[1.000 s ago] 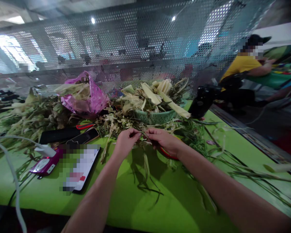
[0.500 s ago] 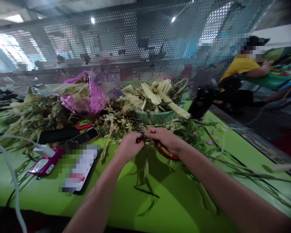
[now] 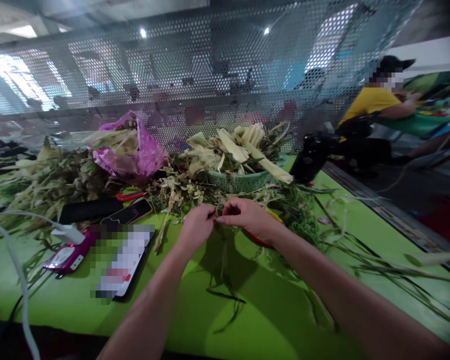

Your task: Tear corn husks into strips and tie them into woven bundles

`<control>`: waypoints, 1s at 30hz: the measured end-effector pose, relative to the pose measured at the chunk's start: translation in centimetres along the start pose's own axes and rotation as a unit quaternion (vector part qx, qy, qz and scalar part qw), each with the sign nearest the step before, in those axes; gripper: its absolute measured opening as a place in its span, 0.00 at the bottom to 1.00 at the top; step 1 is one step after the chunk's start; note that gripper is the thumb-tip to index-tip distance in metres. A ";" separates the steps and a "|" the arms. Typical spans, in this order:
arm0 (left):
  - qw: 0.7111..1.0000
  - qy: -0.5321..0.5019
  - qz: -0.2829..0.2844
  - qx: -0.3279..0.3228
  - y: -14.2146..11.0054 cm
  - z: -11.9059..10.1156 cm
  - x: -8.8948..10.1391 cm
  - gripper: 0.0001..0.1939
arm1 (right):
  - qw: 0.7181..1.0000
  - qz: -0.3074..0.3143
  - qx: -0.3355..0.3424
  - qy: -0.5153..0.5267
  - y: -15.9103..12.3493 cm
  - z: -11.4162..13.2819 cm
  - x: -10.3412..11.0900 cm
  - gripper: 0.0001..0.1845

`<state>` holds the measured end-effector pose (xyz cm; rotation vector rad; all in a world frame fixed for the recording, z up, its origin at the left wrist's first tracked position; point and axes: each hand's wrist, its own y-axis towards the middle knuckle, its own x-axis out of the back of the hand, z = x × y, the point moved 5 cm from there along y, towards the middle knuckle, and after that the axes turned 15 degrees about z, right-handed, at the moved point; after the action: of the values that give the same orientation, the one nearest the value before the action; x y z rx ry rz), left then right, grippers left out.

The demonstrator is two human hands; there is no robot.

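Above the green table my left hand (image 3: 198,222) is closed in a pinch on a thin dried leaf strip (image 3: 224,260). My right hand (image 3: 249,217) meets it from the right, thumb and forefinger pinched at the same strip. The fingertips almost touch, and they hide most of the held part. Narrow greenish-brown ends trail down from the fingers to the table, with darker stalk pieces (image 3: 227,296) below them. Under my right hand shows a curved red and yellow piece (image 3: 260,240), mostly hidden.
A green basket (image 3: 242,182) of pale husks stands behind the hands, beside a pink plastic bag (image 3: 150,155). Dried leaves (image 3: 60,175) heap at left. Phones (image 3: 129,212), a purple power bank (image 3: 69,255), a red-handled cutter (image 3: 130,196) and long stalks (image 3: 393,270) lie around. A person (image 3: 378,97) sits at right.
My left hand has shifted slightly left. The right fingers have curled, with the thumb drawn in toward the left fingertips. The hanging strip has moved slightly left.
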<state>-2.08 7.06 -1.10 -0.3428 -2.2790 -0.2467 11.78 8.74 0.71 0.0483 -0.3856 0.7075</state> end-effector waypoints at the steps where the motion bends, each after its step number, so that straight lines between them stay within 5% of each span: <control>1: 1.000 0.003 0.000 0.003 0.0 0.0 0.0 0.09 | 1.000 0.001 0.006 -0.026 0.0 0.2 -0.2 0.10; 5: 1.000 -0.010 0.006 -0.005 0.1 -0.2 0.1 0.11 | 1.000 -0.012 -0.001 -0.013 -0.1 0.3 -0.1 0.03; 11: 0.987 -0.159 0.013 0.003 0.3 0.5 0.2 0.14 | 0.963 -0.028 -0.025 0.265 -0.4 -0.7 1.2 0.05; 14: 0.960 -0.281 0.011 0.020 0.3 1.2 0.0 0.14 | 0.947 -0.047 -0.020 0.317 -0.4 -1.1 2.2 0.05; 17: 0.933 -0.359 0.000 0.032 0.3 1.5 -0.2 0.14 | 0.964 -0.099 -0.016 0.244 -0.4 -1.4 3.5 0.04; 20: 0.918 -0.395 -0.019 0.038 0.3 1.4 0.0 0.14 | 0.985 -0.149 -0.048 0.066 -0.5 -1.4 4.4 0.04; 24: 0.913 -0.406 -0.035 0.034 0.2 1.2 0.3 0.11 | 0.964 -0.187 -0.022 -0.189 -0.8 -0.1 4.5 0.03; 30: 0.910 -0.414 -0.013 -0.008 0.4 1.0 -0.2 0.07 | 0.990 -0.074 0.053 -0.109 0.0 -0.1 1.3 0.14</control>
<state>-2.54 7.74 -1.88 -0.4918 -3.1208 -0.1440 12.74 9.60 1.13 0.2537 -0.5489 0.5759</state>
